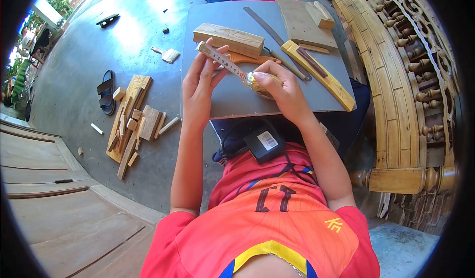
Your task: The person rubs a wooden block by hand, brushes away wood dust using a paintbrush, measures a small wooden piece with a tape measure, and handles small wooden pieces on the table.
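My right hand [282, 87] grips the yellow case of a tape measure [262, 86]. Its blade is drawn out a short way, up and to the left, with the numbers facing me. At the hooked end, my left hand [202, 75] has its fingers on the blade; some fingertips are hidden behind it. Just beyond the blade a wooden block [230, 39] lies on the grey board [237, 108]. An orange handle [245, 58] sticks out beneath the hands, its far part covered. To the right are a thin pointed tool [286, 63] and a long metal ruler [264, 25].
A yellowish wooden bar [321, 77] carries a dark strip. Behind it are a flat board [302, 23] and a wooden block [319, 14]. On the floor lie wood offcuts [133, 124], a sandal [106, 92] and a paintbrush [168, 55]. A wooden bench [396, 104] borders the right.
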`<action>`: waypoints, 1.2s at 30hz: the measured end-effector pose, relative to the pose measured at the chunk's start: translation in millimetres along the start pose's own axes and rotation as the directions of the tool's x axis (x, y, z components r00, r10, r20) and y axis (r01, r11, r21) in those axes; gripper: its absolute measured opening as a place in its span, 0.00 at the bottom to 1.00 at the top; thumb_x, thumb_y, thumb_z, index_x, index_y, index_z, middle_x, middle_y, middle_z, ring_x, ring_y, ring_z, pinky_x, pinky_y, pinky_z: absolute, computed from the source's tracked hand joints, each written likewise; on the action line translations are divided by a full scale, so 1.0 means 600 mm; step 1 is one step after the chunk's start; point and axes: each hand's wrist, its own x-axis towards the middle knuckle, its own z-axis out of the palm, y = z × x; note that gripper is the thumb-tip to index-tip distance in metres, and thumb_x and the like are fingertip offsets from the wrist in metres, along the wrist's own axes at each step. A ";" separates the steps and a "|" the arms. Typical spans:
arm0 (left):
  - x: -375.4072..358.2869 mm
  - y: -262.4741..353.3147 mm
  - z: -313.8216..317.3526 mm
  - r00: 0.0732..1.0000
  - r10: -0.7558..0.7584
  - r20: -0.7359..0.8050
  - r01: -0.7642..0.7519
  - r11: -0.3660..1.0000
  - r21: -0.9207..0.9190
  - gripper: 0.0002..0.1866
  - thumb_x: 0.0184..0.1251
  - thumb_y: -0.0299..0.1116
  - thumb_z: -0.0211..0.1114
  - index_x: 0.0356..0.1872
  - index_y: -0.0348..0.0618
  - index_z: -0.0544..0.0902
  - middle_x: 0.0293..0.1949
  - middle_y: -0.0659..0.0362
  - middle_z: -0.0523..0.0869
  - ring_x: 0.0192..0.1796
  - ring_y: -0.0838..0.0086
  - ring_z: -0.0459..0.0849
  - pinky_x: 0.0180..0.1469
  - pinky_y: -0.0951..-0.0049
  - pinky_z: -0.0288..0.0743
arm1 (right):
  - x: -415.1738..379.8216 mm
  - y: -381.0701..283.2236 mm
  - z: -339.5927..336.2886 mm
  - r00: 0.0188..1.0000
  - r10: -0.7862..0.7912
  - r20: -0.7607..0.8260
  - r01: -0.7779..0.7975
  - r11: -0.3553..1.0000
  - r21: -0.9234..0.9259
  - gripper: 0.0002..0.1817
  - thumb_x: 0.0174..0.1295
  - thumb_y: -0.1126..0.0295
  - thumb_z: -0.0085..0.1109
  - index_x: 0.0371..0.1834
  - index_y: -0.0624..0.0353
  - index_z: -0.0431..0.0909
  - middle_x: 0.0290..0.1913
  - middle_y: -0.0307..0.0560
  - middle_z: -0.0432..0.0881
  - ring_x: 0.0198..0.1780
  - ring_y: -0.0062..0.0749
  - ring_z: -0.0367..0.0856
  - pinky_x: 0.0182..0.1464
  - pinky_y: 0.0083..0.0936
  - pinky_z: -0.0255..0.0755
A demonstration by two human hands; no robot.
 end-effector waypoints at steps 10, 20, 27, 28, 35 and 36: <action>0.000 -0.001 0.001 1.000 0.000 0.000 0.000 0.999 -0.035 0.26 0.91 0.34 0.49 0.83 0.42 0.65 0.75 0.49 0.79 0.71 0.69 0.82 0.71 0.66 0.79 | -0.004 -0.011 -0.002 0.998 0.036 0.050 -0.034 0.998 -0.043 0.19 0.74 0.53 0.59 0.45 0.60 0.83 0.42 0.37 0.83 0.48 0.17 0.78 0.55 0.20 0.71; -0.003 0.004 0.003 0.999 -0.017 -0.027 0.016 0.999 -0.030 0.26 0.91 0.35 0.49 0.83 0.43 0.66 0.74 0.50 0.80 0.71 0.72 0.82 0.69 0.68 0.81 | -0.003 -0.001 0.002 0.999 -0.031 -0.017 0.031 0.999 -0.023 0.20 0.70 0.52 0.65 0.42 0.62 0.84 0.36 0.41 0.85 0.41 0.20 0.81 0.47 0.24 0.76; -0.003 0.004 0.002 0.999 -0.017 -0.032 0.016 0.999 -0.044 0.25 0.91 0.36 0.50 0.83 0.43 0.66 0.73 0.50 0.81 0.70 0.72 0.82 0.67 0.69 0.83 | -0.002 0.003 0.002 0.999 -0.031 -0.019 0.030 0.999 -0.023 0.21 0.70 0.51 0.64 0.42 0.62 0.84 0.36 0.41 0.85 0.40 0.21 0.81 0.47 0.24 0.75; -0.003 0.004 0.002 0.999 -0.016 -0.035 0.014 0.999 -0.041 0.25 0.91 0.35 0.50 0.82 0.43 0.67 0.73 0.50 0.81 0.70 0.71 0.83 0.68 0.68 0.83 | -0.002 0.003 0.002 0.999 -0.032 -0.019 0.031 0.999 -0.024 0.21 0.70 0.51 0.64 0.42 0.62 0.84 0.36 0.41 0.85 0.40 0.21 0.81 0.47 0.24 0.75; -0.003 0.003 0.001 0.999 -0.008 -0.037 0.007 0.999 -0.037 0.24 0.91 0.35 0.50 0.81 0.42 0.67 0.73 0.49 0.80 0.70 0.70 0.83 0.68 0.66 0.83 | -0.002 0.001 0.002 0.999 -0.025 -0.021 0.024 0.999 -0.026 0.21 0.69 0.51 0.64 0.42 0.62 0.84 0.36 0.42 0.85 0.40 0.21 0.81 0.48 0.24 0.75; -0.003 0.003 0.001 0.999 -0.007 -0.036 0.005 0.999 -0.038 0.24 0.91 0.35 0.50 0.81 0.42 0.68 0.73 0.48 0.80 0.70 0.70 0.83 0.68 0.65 0.83 | -0.003 0.001 0.002 1.000 -0.021 -0.020 0.021 0.999 -0.026 0.21 0.69 0.51 0.64 0.42 0.62 0.84 0.36 0.42 0.85 0.41 0.21 0.81 0.48 0.24 0.75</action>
